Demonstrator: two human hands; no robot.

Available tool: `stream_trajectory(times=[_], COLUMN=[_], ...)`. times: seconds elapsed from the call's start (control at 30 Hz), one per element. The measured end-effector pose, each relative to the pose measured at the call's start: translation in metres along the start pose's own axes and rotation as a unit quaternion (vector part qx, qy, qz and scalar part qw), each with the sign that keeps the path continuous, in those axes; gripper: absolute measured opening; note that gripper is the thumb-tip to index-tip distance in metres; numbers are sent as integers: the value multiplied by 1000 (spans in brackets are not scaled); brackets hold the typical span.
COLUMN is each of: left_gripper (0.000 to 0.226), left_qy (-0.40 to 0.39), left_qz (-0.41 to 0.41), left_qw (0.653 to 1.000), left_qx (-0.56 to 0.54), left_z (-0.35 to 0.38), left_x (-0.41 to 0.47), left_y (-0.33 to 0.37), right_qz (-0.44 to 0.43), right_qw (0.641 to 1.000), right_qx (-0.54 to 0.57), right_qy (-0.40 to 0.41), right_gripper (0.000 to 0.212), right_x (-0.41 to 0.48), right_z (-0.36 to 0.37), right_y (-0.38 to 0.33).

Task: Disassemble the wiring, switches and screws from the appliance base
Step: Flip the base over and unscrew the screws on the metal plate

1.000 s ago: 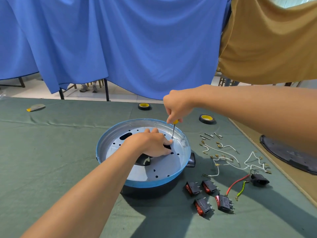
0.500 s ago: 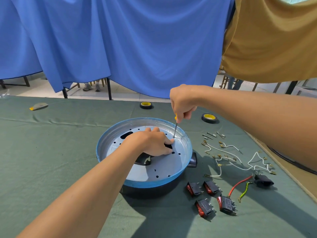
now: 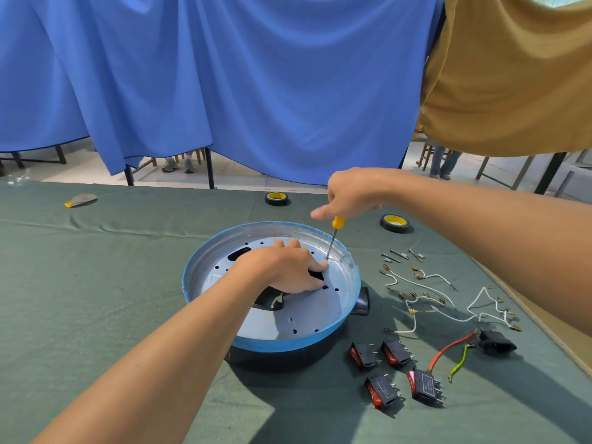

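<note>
Nearest, right-front of the base (image 3: pixel 307 315), four switches (image 3: pixel 382 390) lie loose on the cloth. Just beyond them lie a red wire (image 3: pixel 448 349), a green wire (image 3: pixel 459 360) and a black socket (image 3: pixel 496 344). Right of the base, white wires (image 3: pixel 448 302) with terminals are spread out, and small pins or screws (image 3: pixel 400 255) lie at its far right. The base sits mid-table, blue rim up. The left hand (image 3: pixel 288 267) presses on its plate, fingers close together, tips down beside a dark opening. At the plate's far-right edge the screwdriver (image 3: pixel 333 238) stands tip-down, near upright. The right hand (image 3: pixel 352 195) grips its yellow handle from above, forefinger pointing free. Two tape rolls (image 3: pixel 277 198) lie beyond the base. Judgement: the task is well advanced. Switches and wiring appear out, and at least one fastener at the rim is being worked. The screw head under the tip is too small to make out. The left hand covers part of the plate. What lies inside the openings is dark, though a pale scrap shows in the near one. Whether more screws remain cannot be told.
</note>
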State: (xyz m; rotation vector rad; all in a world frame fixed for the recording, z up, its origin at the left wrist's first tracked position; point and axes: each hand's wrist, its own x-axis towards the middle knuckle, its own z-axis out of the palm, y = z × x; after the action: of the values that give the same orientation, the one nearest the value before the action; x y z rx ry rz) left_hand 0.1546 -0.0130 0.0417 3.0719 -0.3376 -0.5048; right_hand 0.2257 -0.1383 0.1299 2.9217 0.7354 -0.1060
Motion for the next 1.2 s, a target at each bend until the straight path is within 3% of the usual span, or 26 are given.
stream_trajectory(times=[0.07, 0.13, 0.23, 0.43, 0.57, 0.73, 0.9, 1.0, 1.13, 1.2], left_gripper=[51, 51, 50, 50, 51, 50, 51, 51, 51, 51], left_qy=[1, -1, 0, 4, 4, 5, 9, 11, 9, 10], left_qz=[-2, -3, -4, -5, -6, -10, -8, -5, -6, -6], left_qw=[1000, 1000, 1000, 1000, 1000, 1000, 1000, 1000, 1000, 1000], left_qx=[-1, -3, -2, -2, -2, -6, -7, -8, -10, -12], left_z=[0, 0, 0, 1, 2, 3, 4, 5, 5, 5], left_x=[0, 0, 0, -1, -1, -2, -1, 1, 2, 2], left_y=[0, 0, 0, 0, 0, 0, -1, -2, -3, -3], right_qz=[-3, -14, -34, -14, -18, -99, -135, -135, -79, -50], right_qw=[1000, 999, 998, 999, 999, 991, 983, 989, 996, 997], right_qx=[-4, 0, 38, 0, -32, -92, -123, -51, -33, -64], right_qy=[28, 44, 33, 37, -29, -13, -30, -22, 17, -1], right_gripper=[43, 24, 17, 55, 43, 37, 9, 16, 60, 53], right_x=[0, -1, -4, 2, 3, 2, -1, -1, 1, 3], right_z=[4, 5, 3, 6, 2, 0, -7, -3, 2, -1], right_y=[2, 2, 2, 0, -1, -9, 2, 6, 0, -4])
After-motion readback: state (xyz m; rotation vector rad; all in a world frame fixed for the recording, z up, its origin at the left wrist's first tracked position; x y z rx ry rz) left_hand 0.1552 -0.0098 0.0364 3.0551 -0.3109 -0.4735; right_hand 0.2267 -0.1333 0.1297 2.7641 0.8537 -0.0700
